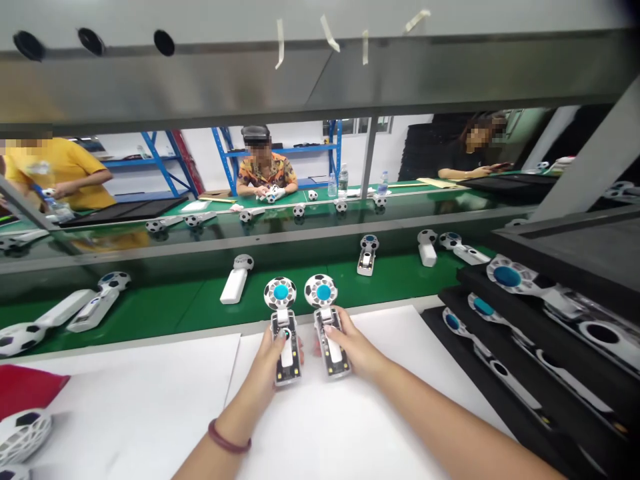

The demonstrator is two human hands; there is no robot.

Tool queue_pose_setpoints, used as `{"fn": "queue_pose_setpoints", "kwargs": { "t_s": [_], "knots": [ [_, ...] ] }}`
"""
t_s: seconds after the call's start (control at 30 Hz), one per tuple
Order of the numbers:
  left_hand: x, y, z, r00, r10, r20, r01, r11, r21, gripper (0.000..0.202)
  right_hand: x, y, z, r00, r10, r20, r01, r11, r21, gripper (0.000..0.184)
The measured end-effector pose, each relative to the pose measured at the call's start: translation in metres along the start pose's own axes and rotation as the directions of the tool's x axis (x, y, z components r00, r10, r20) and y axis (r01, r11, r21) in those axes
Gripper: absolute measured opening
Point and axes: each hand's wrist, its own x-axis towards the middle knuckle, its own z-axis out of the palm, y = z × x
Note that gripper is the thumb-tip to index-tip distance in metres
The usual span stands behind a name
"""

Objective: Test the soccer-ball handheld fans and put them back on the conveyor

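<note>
Two small handheld fans with football-pattern heads and blue centres lie side by side on the white sheet [350, 427], their handles opened so the circuit boards show. My left hand [273, 363] grips the handle of the left fan [281, 313], thumb pressing on the board. My right hand [350, 347] grips the handle of the right fan [323, 310], thumb on its board. Both fans point away from me, heads toward the green belt.
A green conveyor belt [165, 307] runs across with several fans and white handle shells on it. Black foam trays [530, 347] at right hold more fan halves. A red cloth [25, 387] and football covers lie at left. Three people sit across the line.
</note>
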Motion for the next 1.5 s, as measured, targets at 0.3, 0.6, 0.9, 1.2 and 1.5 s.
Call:
{"fn": "queue_pose_setpoints", "kwargs": {
  "t_s": [0.3,0.6,0.9,1.2,1.5],
  "knots": [
    [-0.004,0.01,-0.006,0.99,-0.115,0.084,0.121,0.99,-0.071,0.047,-0.008,0.0,0.012,0.996,0.068,0.064,-0.077,0.986,0.147,0.076],
    [-0.011,0.017,0.004,0.992,-0.122,0.02,0.122,0.992,-0.014,0.047,-0.009,-0.005,0.014,0.992,0.112,0.065,-0.118,0.988,0.101,0.072],
    [-0.012,0.016,0.007,0.995,-0.097,0.011,0.097,0.995,-0.001,0.049,-0.008,-0.003,0.013,0.993,0.094,0.073,-0.102,0.988,0.112,0.071],
    [-0.007,0.008,0.001,0.995,-0.099,0.023,0.1,0.994,-0.049,0.06,-0.009,-0.001,0.013,0.993,0.096,0.074,-0.102,0.991,0.089,0.072],
    [-0.006,0.009,0.002,0.995,-0.085,0.051,0.089,0.994,-0.07,0.059,-0.006,0.005,0.009,0.991,0.05,0.123,-0.067,0.989,0.132,0.071]
  ]
}}
